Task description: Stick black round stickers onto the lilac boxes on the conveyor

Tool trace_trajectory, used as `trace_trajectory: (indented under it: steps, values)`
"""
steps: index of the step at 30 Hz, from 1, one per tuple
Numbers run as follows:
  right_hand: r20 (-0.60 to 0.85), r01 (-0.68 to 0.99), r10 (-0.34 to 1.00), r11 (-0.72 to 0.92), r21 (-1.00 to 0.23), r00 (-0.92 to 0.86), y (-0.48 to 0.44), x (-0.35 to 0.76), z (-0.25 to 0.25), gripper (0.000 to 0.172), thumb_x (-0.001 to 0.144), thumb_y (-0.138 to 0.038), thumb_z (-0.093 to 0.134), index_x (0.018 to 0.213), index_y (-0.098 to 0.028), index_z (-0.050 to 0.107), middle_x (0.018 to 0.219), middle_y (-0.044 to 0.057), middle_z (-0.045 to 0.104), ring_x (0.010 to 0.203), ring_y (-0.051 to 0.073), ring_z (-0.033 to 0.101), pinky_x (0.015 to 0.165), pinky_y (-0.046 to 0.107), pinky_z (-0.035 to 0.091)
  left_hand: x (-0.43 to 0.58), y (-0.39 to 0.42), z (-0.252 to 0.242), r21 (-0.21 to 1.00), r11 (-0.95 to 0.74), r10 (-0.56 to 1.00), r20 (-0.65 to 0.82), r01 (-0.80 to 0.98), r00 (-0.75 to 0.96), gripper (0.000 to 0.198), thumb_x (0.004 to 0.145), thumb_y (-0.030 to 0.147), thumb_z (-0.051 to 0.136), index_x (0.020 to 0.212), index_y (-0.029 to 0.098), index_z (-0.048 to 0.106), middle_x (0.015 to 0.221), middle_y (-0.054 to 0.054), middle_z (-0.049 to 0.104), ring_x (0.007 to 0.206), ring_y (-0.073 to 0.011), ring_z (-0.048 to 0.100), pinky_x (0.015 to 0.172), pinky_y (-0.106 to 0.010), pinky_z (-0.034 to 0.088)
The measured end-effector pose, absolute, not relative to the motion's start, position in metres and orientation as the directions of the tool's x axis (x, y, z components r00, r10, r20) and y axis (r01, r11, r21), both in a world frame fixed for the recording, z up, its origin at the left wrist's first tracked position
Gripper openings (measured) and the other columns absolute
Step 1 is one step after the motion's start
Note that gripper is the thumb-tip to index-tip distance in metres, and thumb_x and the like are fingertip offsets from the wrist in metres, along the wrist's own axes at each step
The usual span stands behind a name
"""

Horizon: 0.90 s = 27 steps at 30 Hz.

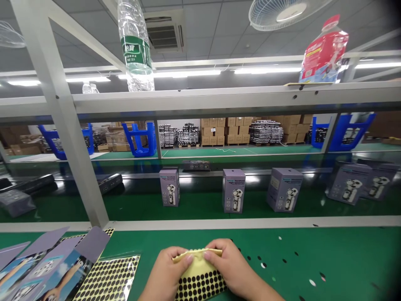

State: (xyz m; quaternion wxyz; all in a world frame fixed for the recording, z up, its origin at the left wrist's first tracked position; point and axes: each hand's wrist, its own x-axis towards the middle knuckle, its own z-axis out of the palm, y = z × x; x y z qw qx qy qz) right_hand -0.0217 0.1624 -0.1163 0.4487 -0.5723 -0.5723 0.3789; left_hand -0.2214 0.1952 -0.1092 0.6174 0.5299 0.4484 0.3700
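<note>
A yellow sheet of black round stickers (200, 285) is held between both hands over the green work surface. My left hand (171, 267) pinches its upper left edge between thumb and fingers. At the upper right edge, my right hand (230, 265) grips the same sheet in a pinch. The top strip is bare yellow backing and curls between the thumbs; rows of black dots cover the part below. More sticker sheets (108, 278), in a clear sleeve, lie to the left. Beside them are open purple cartons (59, 271) with printed sides.
Loose black and white dots (263, 265) are scattered on the right of the green surface. Beyond a white rail, several purple fan boxes (233, 192) stand on the conveyor belt. A white post (62, 117) rises at left, and a shelf bar (219, 100) carries bottles.
</note>
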Motion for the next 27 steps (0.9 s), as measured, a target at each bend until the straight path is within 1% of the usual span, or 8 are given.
trace_trajectory:
  steps: [3,5,7,9,16,19,22,27]
  values:
    - [0.080,0.273,0.991,0.049,-0.961,0.107,0.164,-0.019,-0.120,0.032,0.079,-0.043,0.064,0.092,-0.014,0.068,0.092,0.009,0.066,0.084,0.023,0.059,0.073,0.031,0.044,-0.225,0.197,-0.105,0.978,0.197,0.895,-0.151,-0.067,0.420,0.048,0.068,0.051,0.079,0.088,0.010,0.066,0.076,-0.007,0.067,0.070,-0.0194,0.060,0.063,-0.027,0.044]
    - [0.080,0.238,0.988,0.046,-0.970,0.136,0.167,-0.017,-0.120,0.034,0.079,-0.046,0.063,0.087,-0.013,0.066,0.083,0.006,0.065,0.077,0.021,0.057,0.067,0.029,0.042,-0.228,0.197,-0.101,0.967,0.225,0.845,-0.133,-0.119,0.519,0.045,0.076,0.049,0.073,0.093,0.008,0.068,0.080,-0.009,0.068,0.072,-0.0195,0.060,0.067,-0.029,0.046]
    - [0.082,0.219,0.989,0.053,-0.974,0.122,0.170,-0.016,-0.119,0.035,0.081,-0.047,0.060,0.077,-0.013,0.063,0.070,0.003,0.060,0.067,0.017,0.053,0.060,0.026,0.038,-0.231,0.197,-0.098,0.959,0.249,0.817,-0.133,-0.134,0.561,0.042,0.081,0.047,0.069,0.095,0.007,0.069,0.079,-0.009,0.069,0.069,-0.0178,0.059,0.067,-0.029,0.045]
    - [0.077,0.206,0.992,0.056,-0.977,0.098,0.172,-0.015,-0.117,0.037,0.082,-0.048,0.060,0.070,-0.013,0.061,0.064,0.001,0.055,0.063,0.015,0.048,0.056,0.025,0.035,-0.231,0.196,-0.097,0.955,0.260,0.826,-0.144,-0.142,0.545,0.041,0.084,0.047,0.067,0.096,0.008,0.070,0.079,-0.009,0.069,0.067,-0.0168,0.059,0.066,-0.028,0.045]
    - [0.081,0.158,0.996,0.073,-0.985,0.041,0.171,-0.016,-0.114,0.036,0.083,-0.046,0.061,0.071,-0.012,0.062,0.066,0.001,0.054,0.064,0.014,0.044,0.057,0.024,0.033,-0.232,0.195,-0.096,0.947,0.254,0.838,-0.114,-0.195,0.534,0.039,0.087,0.044,0.064,0.100,0.008,0.070,0.084,-0.013,0.070,0.074,-0.0191,0.062,0.065,-0.025,0.043]
    - [0.088,0.138,0.994,0.078,-0.987,0.064,0.172,-0.014,-0.116,0.039,0.085,-0.048,0.058,0.072,-0.012,0.062,0.065,0.001,0.053,0.063,0.014,0.044,0.058,0.024,0.033,-0.234,0.197,-0.098,0.960,0.213,0.859,-0.095,-0.183,0.503,0.041,0.088,0.046,0.062,0.102,0.009,0.070,0.088,-0.013,0.071,0.077,-0.0201,0.063,0.067,-0.026,0.045]
    - [0.089,0.124,0.992,0.078,-0.989,0.092,0.174,-0.013,-0.118,0.041,0.085,-0.050,0.057,0.067,-0.013,0.057,0.062,0.000,0.049,0.061,0.013,0.041,0.056,0.024,0.030,-0.235,0.200,-0.100,0.966,0.194,0.874,-0.091,-0.171,0.477,0.043,0.087,0.049,0.061,0.105,0.010,0.070,0.090,-0.012,0.071,0.078,-0.0206,0.063,0.070,-0.028,0.048]
    - [0.101,0.098,0.991,0.092,-0.991,0.089,0.176,-0.014,-0.119,0.039,0.084,-0.049,0.058,0.070,-0.013,0.057,0.063,-0.001,0.050,0.060,0.012,0.041,0.056,0.024,0.030,-0.235,0.203,-0.100,0.975,0.181,0.872,-0.099,-0.129,0.479,0.045,0.084,0.050,0.064,0.105,0.011,0.070,0.090,-0.012,0.072,0.079,-0.0216,0.064,0.073,-0.030,0.049]
